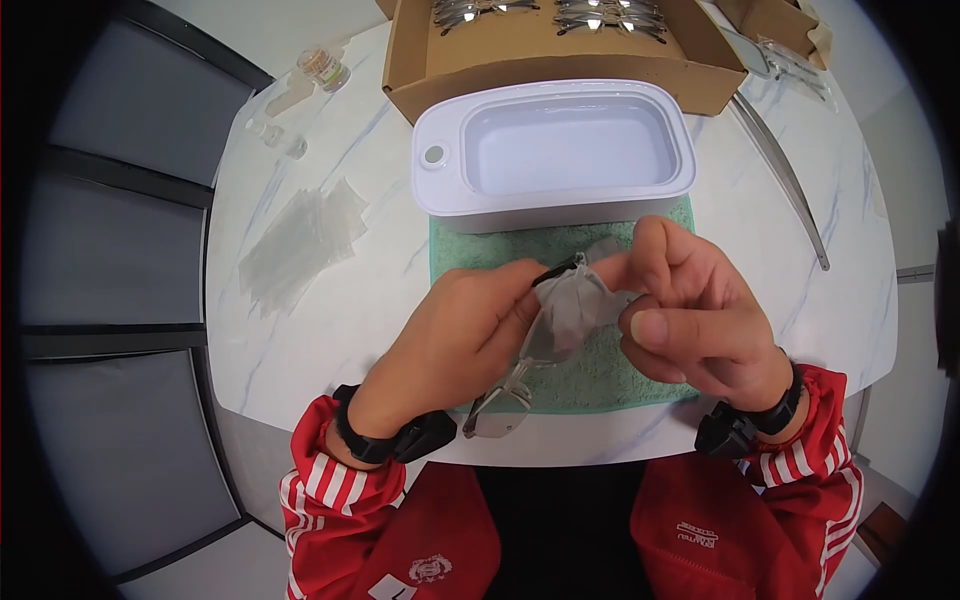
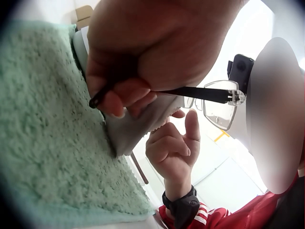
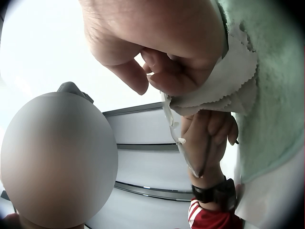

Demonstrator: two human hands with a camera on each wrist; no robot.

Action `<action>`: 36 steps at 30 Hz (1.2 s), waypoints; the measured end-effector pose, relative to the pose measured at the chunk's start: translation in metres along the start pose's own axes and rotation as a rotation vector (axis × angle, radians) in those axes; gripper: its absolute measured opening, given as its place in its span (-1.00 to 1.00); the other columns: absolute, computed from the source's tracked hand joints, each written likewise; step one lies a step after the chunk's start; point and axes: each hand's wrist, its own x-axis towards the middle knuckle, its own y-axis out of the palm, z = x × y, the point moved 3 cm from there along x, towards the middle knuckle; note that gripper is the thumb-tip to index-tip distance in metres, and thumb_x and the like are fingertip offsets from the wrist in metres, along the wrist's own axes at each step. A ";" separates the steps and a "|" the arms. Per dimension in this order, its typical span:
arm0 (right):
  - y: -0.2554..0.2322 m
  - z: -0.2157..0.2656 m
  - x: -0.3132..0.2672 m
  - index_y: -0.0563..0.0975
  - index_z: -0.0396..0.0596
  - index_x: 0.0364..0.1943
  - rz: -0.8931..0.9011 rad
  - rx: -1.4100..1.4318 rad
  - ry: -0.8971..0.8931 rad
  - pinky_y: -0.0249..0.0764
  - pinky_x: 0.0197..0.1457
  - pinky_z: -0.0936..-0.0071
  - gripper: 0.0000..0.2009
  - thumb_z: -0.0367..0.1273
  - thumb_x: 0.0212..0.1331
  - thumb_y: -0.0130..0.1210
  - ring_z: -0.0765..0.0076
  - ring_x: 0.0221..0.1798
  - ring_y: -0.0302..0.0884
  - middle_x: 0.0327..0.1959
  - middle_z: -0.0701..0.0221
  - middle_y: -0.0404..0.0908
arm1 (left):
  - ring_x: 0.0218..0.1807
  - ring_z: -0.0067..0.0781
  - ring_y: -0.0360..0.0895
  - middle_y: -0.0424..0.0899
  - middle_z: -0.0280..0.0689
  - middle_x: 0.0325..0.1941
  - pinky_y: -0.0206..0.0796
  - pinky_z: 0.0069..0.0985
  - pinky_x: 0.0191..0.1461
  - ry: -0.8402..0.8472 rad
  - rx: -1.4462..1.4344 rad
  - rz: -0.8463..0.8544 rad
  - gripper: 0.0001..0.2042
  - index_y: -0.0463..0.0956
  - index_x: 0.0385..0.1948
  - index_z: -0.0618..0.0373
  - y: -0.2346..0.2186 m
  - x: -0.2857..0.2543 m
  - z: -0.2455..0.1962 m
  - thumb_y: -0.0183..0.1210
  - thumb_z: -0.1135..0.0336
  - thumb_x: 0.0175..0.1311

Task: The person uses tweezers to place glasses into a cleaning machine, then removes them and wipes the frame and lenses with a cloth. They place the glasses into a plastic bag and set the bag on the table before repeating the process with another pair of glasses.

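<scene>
Over the green towel (image 1: 640,370), my left hand (image 1: 440,330) grips a pair of eyeglasses (image 1: 497,420) with clear lenses. Its fingers curl round one black temple (image 2: 195,93) in the left wrist view. A thin grey cleaning cloth (image 1: 575,305) with zigzag edges is draped over the far part of the glasses, covering the lens there. My right hand (image 1: 710,310) pinches this cloth between curled fingers and thumb. In the right wrist view the cloth (image 3: 228,78) hangs out below those fingers, toward the left hand.
Just beyond the hands, a white basin (image 1: 435,190) with a round button stands on the towel. Behind it is a cardboard box (image 1: 560,70) holding several glasses. Clear plastic sleeves (image 1: 305,245) and small bottles (image 1: 323,70) lie left; a curved metal strip (image 1: 785,180) lies right.
</scene>
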 end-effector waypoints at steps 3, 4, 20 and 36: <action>0.003 0.001 -0.003 0.35 -0.04 -0.31 0.005 -0.056 0.078 0.26 -0.52 0.74 -0.78 -0.64 0.24 0.15 0.74 -0.56 0.32 0.11 0.08 0.62 | -0.34 0.26 0.53 0.57 0.09 -0.45 0.34 -0.13 -0.32 0.008 -0.020 0.003 -0.94 0.47 -0.24 0.26 -0.001 0.000 -0.003 0.03 0.51 0.35; 0.003 0.001 -0.003 0.35 -0.04 -0.31 0.006 -0.056 0.079 0.26 -0.52 0.74 -0.78 -0.64 0.24 0.15 0.74 -0.56 0.32 0.11 0.08 0.62 | -0.34 0.26 0.53 0.57 0.09 -0.45 0.34 -0.13 -0.32 0.007 -0.020 0.002 -0.94 0.47 -0.24 0.26 0.000 0.000 -0.002 0.03 0.51 0.35; -0.004 -0.001 -0.001 0.35 -0.05 -0.29 0.027 -0.011 0.019 0.31 -0.51 0.71 -0.81 -0.59 0.28 0.13 0.68 -0.51 0.38 0.07 0.04 0.63 | -0.39 0.28 0.49 0.56 0.08 -0.47 0.32 -0.16 -0.35 0.051 0.024 -0.120 -0.92 0.47 -0.27 0.28 -0.004 0.001 -0.002 0.02 0.48 0.41; 0.003 -0.003 -0.004 0.36 -0.09 -0.33 0.071 0.034 0.117 0.28 -0.53 0.72 -0.79 -0.64 0.20 0.16 0.70 -0.61 0.36 0.13 0.10 0.63 | -0.35 0.27 0.51 0.58 0.08 -0.43 0.34 -0.16 -0.34 0.083 0.041 -0.121 -0.95 0.49 -0.26 0.27 -0.004 -0.001 -0.004 0.08 0.52 0.32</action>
